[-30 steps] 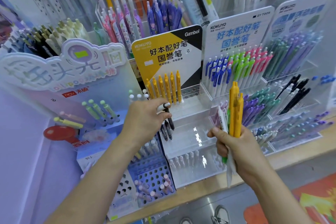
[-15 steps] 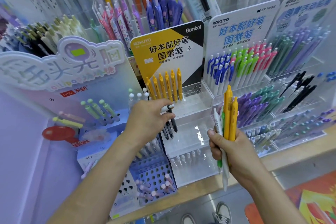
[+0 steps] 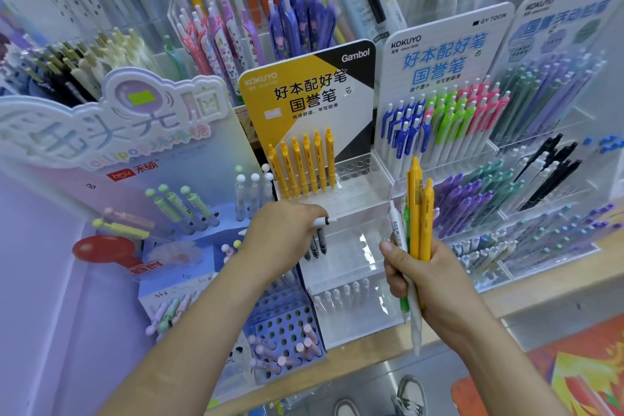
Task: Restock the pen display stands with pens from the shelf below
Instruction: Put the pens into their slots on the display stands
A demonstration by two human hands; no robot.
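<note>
Six yellow pens [image 3: 303, 162] in clear stand [image 3: 358, 179], left hand [image 3: 282, 230] gripping black pens [image 3: 315, 241], right hand [image 3: 429, 275] clutching pen bundle [image 3: 417, 213]

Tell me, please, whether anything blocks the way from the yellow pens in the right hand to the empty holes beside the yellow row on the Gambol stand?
Nothing visible does. The right hand holds the yellow pens upright just right of the Gambol stand; the empty holes lie open. The left hand sits lower, at the middle tier.
</note>
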